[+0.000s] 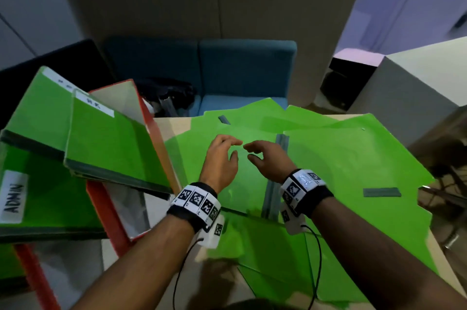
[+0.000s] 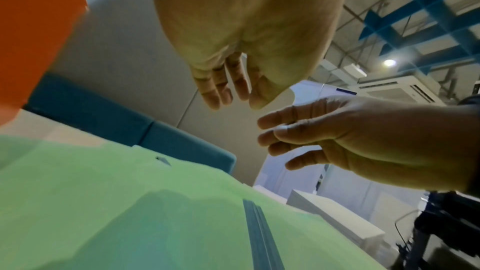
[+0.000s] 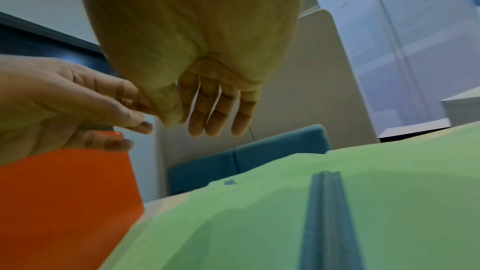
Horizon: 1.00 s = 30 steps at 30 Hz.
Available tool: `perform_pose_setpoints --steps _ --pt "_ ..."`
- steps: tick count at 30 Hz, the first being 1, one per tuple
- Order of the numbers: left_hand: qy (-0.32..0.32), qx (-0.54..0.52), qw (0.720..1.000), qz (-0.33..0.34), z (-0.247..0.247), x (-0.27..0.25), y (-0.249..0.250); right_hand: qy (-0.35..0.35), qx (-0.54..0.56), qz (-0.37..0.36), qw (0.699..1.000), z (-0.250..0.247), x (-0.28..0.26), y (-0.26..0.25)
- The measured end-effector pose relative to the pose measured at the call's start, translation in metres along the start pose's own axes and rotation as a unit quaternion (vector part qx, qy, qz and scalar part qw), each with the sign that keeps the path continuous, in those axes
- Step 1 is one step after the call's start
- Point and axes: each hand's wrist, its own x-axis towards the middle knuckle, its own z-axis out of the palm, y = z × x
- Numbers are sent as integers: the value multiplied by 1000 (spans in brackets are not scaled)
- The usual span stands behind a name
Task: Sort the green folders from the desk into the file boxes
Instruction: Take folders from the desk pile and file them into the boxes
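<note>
left hand and right hand hover empty, fingers relaxed, above green folders

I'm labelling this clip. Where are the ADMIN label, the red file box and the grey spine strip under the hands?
ADMIN label (image 1: 14, 196): head view, on the printed white sticker.
red file box (image 1: 106, 211): head view, on its near red wall.
grey spine strip (image 1: 271, 198): head view, mid-length of the strip.

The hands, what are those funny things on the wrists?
Both hands, left and right, are bare, with no sleeves. Each wrist wears a black band covered in white tiles printed with black square codes. A thin black cable hangs from each band.
</note>
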Motion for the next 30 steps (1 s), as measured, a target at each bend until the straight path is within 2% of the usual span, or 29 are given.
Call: perform_pose_setpoints --steps 7,11,13,19,25,30 --pt "-89 -11 995 -55 53 -8 12 -119 -115 79 983 15 -40 66" --pt "-133 2 985 -111 65 -12 10 -231 -217 93 944 39 -65 86" --pt "-133 -3 982 -132 67 -15 6 -269 -251 97 925 48 -76 94" --pt "-130 1 981 -146 61 -19 -6 -301 -334 81 889 68 -96 107" --pt "-140 11 977 -158 61 -24 -16 -291 -311 58 903 50 -85 100" --pt "-200 36 966 -163 67 -34 -26 -290 -330 29 898 53 -92 108"
